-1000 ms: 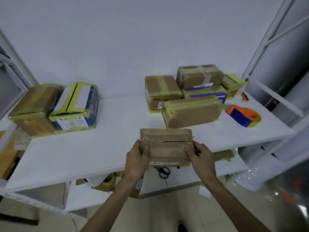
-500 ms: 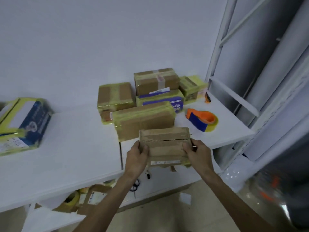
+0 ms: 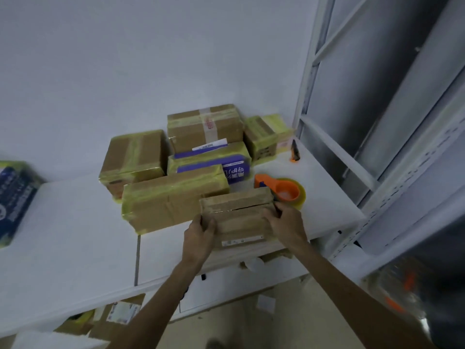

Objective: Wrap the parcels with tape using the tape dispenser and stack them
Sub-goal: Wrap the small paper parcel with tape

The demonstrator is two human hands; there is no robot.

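Both hands are on it: a flat brown cardboard parcel [image 3: 237, 217] sits just below the centre of the frame, held over the front edge of the white tabletop [image 3: 75, 248]. The left hand [image 3: 198, 238] clamps the parcel's left end, thumb on top and fingers wrapped underneath; the right hand [image 3: 286, 224] grips the right end the same way, fingers curled over the corner. The parcel is tilted slightly, a slit running across its top face and a small white label along its near edge. Right behind it, touching or very nearly so, lies a long brown box banded in yellowish tape [image 3: 173, 197], stretching toward the left. Further back, against the white wall [image 3: 151, 59], a cluster of 4 taped parcels: a squarish brown box [image 3: 133, 159] at centre-left, a purple-and-white printed package [image 3: 214, 165] in the middle with a brown carton sealed in clear tape [image 3: 203, 127] stacked on top, and a small yellow-wrapped box [image 3: 264, 137] on the right. Just past the right hand, the orange tape dispenser with its yellowish roll [image 3: 284, 190] rests on the table, partly hidden by the held parcel. A small orange-and-black tool [image 3: 294, 152] lies near the table's far right corner; I cannot tell what it is. At the left edge, a blue box with yellow tape [image 3: 15, 197] peeks in. A grey metal shelving rack [image 3: 377, 122] fills the right side of the frame.
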